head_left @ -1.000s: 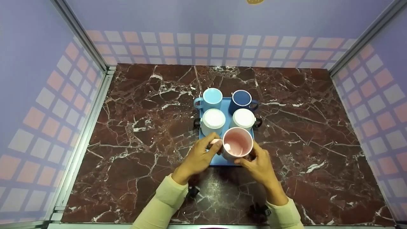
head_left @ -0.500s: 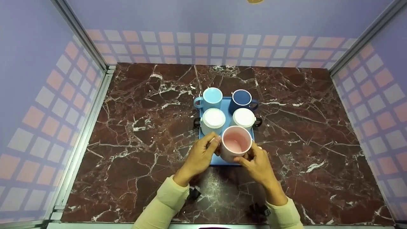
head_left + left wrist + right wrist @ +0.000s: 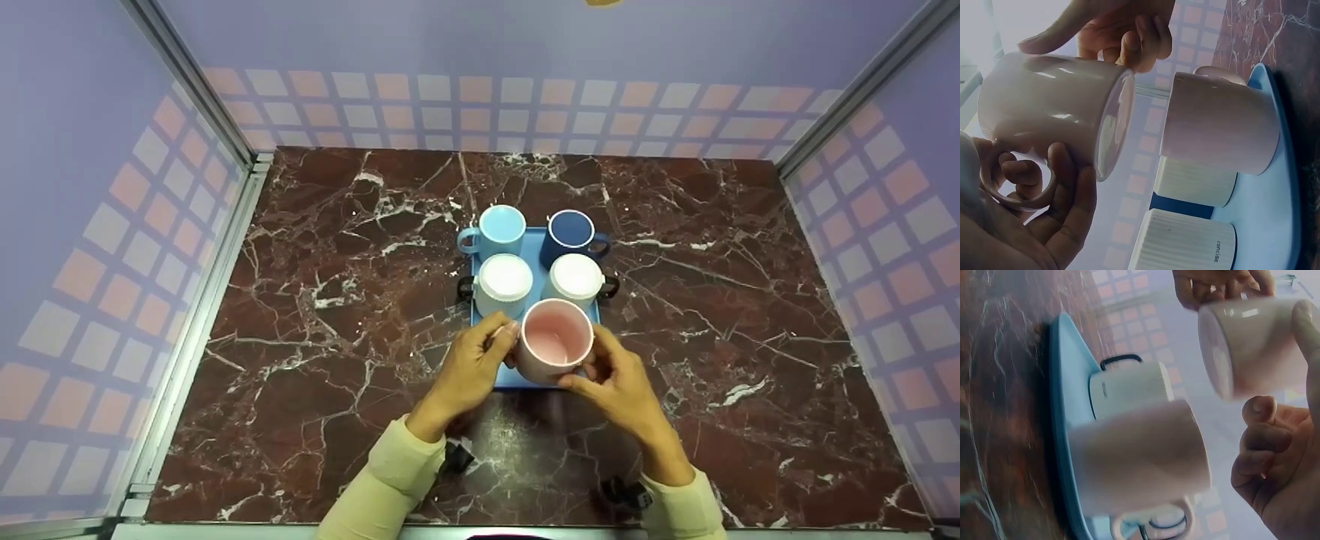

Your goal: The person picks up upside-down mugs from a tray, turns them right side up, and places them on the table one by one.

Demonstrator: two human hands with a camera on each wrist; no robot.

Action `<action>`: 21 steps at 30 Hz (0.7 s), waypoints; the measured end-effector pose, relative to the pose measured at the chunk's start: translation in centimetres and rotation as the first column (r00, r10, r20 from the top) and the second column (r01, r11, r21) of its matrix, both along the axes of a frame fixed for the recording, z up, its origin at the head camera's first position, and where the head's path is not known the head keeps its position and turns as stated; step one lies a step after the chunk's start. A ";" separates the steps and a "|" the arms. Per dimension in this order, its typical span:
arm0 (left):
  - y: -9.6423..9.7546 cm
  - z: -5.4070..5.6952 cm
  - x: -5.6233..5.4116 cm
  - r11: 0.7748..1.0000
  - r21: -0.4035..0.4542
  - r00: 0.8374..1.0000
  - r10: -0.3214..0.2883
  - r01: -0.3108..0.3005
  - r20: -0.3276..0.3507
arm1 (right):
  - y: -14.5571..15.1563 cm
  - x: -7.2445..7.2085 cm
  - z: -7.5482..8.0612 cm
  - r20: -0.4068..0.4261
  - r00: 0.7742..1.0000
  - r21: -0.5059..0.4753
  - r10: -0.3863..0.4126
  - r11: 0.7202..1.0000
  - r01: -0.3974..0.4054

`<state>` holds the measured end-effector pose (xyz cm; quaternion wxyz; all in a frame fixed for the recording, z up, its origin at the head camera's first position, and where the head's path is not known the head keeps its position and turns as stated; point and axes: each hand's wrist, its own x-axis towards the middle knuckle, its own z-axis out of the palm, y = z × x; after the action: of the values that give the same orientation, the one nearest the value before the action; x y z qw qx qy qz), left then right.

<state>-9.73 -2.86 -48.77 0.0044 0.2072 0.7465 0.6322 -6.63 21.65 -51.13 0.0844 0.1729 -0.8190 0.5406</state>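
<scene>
A pink mug (image 3: pixel 556 337) is held up above the front of the blue tray (image 3: pixel 517 381), its mouth tipped toward the head camera. My left hand (image 3: pixel 469 367) grips its handle, with fingers through the loop in the left wrist view. On the other side, my right hand (image 3: pixel 619 382) holds the mug's wall between thumb and fingers; the right wrist view shows several of those fingers curled below the mug. A second pink mug (image 3: pixel 1140 455) stands on the tray, its handle turned outward; the held mug and my right hand hide it from the head camera.
On the tray stand a light blue mug (image 3: pixel 501 231), a dark blue mug (image 3: pixel 570 236) and two ribbed white mugs (image 3: pixel 504 281) with black handles, tops white. The tray lies on a dark red marbled table (image 3: pixel 360 300) with tiled-pattern walls (image 3: pixel 480 97) around it.
The held pink mug has shifted slightly left. My right hand and forearm have moved a little to the right. The mugs on the tray have stayed put.
</scene>
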 end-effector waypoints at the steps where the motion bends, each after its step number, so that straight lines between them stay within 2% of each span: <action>1: 0.0 0.0 0.0 1.000 0.008 1.000 -0.001 0.001 -0.001 | 0.3 -0.1 0.0 -0.013 1.000 -0.006 -0.003 1.000 0.003; 7: -0.5 0.0 -0.2 0.999 0.039 1.000 -0.002 0.002 0.001 | 2.6 0.1 -0.2 -0.031 0.998 -0.023 -0.061 0.998 0.061; 14: -1.1 -0.1 -0.3 0.999 0.038 1.000 0.026 -0.026 -0.006 | 3.8 1.1 1.6 0.012 0.990 0.035 -0.144 0.989 0.143; 17: -1.2 -0.1 -0.4 0.999 0.028 0.999 0.044 -0.044 -0.009 | 4.3 1.1 1.3 0.073 0.982 0.053 -0.172 0.984 0.168; 21: -1.4 -0.1 -0.3 0.998 0.016 0.998 0.062 -0.062 -0.007 | 5.1 0.6 -0.5 0.191 0.960 0.090 -0.204 0.978 0.190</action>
<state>-10.04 -4.22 -48.87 -0.0196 0.1862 0.7475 0.6373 -6.06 26.71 -51.62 0.0493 0.0385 -0.8551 0.5147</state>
